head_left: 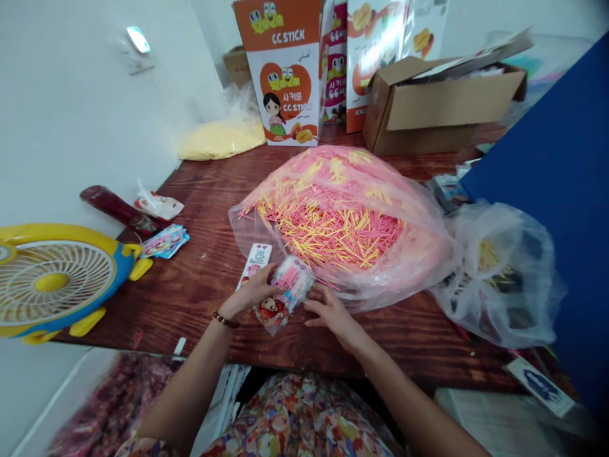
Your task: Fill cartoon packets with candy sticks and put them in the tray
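A small clear packet [280, 301] with pink sticks and a cartoon figure lies near the table's front edge, between my hands. My left hand [254, 290] is at its left side, fingers curved onto it; whether it grips the packet is hard to make out. Beside the packet's right edge, my right hand [329, 311] has its fingers apart and holds nothing. A printed card [257, 259] lies partly behind my left hand. Just beyond stands a large open plastic bag [423, 235] full of pink and yellow sticks [333, 231].
A yellow and blue fan [52, 282] is at the left, near a stack of cards [166, 241] and a dark red bottle [118, 208]. Printed boxes [290, 76] and an open carton [442, 108] stand behind. A clear bag [504, 273] lies at the right.
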A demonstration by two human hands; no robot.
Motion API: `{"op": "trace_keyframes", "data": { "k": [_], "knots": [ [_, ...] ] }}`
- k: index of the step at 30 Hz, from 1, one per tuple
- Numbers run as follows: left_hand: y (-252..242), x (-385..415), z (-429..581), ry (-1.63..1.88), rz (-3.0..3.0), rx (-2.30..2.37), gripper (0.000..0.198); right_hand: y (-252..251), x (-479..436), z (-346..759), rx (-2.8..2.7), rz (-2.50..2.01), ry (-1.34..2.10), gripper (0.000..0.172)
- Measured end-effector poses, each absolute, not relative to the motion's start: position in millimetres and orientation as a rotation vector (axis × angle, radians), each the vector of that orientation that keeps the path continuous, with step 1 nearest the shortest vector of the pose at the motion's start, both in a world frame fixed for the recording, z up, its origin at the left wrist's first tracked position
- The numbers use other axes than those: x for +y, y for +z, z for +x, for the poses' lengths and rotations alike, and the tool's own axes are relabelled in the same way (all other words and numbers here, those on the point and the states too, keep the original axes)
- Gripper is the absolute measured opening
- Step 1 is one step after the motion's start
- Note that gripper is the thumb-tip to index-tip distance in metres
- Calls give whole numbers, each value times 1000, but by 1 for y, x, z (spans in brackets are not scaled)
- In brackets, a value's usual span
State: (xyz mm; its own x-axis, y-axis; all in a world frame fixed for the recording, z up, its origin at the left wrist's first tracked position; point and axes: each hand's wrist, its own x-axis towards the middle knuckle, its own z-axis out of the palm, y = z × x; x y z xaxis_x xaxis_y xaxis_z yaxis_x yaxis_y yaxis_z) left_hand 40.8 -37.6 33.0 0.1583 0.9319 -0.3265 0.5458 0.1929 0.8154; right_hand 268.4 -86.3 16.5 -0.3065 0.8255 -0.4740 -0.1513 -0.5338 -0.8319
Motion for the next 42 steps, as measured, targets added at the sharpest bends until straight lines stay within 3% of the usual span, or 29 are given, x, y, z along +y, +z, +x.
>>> {"op": "trace_keyframes", "data": {
  "k": [5, 10, 15, 22, 25, 28, 32, 42],
  "knots": [
    [42, -31, 49, 334, 1381, 1429, 52, 14, -92, 257, -720, -1139, 1972, 48],
    [44, -48, 60, 347, 1197, 1360, 50, 5, -92, 256, -645, -1057, 1983, 48],
    [39, -79, 66, 566, 1200, 1382, 50, -12, -98, 254, -810, -1023, 1933, 41],
    [34, -119, 84, 876, 1021, 1511, 63, -21, -114, 254, -1255, -1091, 1553, 42],
    [38, -133, 89, 1035, 863, 1496, 66, -13, -122, 259, -1277, -1121, 1464, 55],
    [41, -147, 95, 1115, 784, 1445, 64, -3, -131, 257, -1248, -1062, 1577, 69],
    [41, -165, 108, 1205, 725, 1394, 67, 7, -141, 249, -1288, -914, 1767, 57],
    [50, -211, 102, 1289, 629, 1270, 61, 17, -148, 250, -1570, -697, 1861, 55]
  ]
}}
